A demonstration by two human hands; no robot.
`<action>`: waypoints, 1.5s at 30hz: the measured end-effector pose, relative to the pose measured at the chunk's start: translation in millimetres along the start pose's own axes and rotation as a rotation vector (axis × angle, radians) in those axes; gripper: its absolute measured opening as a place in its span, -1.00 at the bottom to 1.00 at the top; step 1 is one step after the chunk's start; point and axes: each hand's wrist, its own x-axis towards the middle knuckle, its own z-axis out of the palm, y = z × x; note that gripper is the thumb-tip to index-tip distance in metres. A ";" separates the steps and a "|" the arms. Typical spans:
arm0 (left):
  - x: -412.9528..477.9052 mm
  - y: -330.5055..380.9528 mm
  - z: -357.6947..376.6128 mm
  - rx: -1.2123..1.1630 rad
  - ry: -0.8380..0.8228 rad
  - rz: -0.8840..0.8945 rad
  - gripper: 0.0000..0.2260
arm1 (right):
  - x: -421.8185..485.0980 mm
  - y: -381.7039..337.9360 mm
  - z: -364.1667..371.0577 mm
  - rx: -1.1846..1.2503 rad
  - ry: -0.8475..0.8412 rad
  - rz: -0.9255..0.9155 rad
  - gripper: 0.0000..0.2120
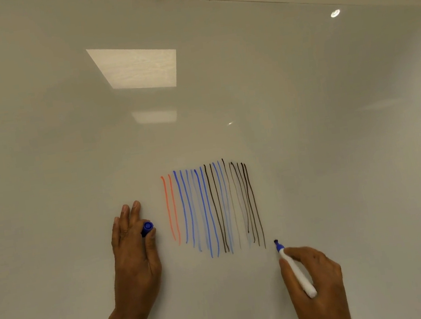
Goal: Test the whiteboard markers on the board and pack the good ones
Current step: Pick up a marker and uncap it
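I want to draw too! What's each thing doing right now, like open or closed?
Whiteboard: marked with orange, blue and dark lines.
Marker: uncapped, held in the right hand, tip just right of the lines.
Cap: off, pinched in the left hand.

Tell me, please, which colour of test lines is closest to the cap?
The two orange lines at the row's left end, beside the left hand gripping the blue cap; blue lines and black lines stand farther right.

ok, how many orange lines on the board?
2 orange lines, both at the left end of the row: one nearest the left hand, the other just right of it, beside the first blue line.
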 end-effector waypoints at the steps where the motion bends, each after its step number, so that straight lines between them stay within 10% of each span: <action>1: -1.4 2.4 -2.4 -0.027 -0.009 -0.024 -0.53 | -3.1 -7.0 -4.1 0.047 -0.026 0.064 -0.64; 20: -79.6 95.1 -84.8 -1.261 0.071 -1.129 -0.84 | -66.2 -168.7 16.3 0.695 -0.480 0.469 -0.67; 45: -125.3 91.9 -133.2 -1.241 0.061 -1.170 -0.82 | -115.1 -213.5 60.4 0.785 -0.501 0.565 -0.77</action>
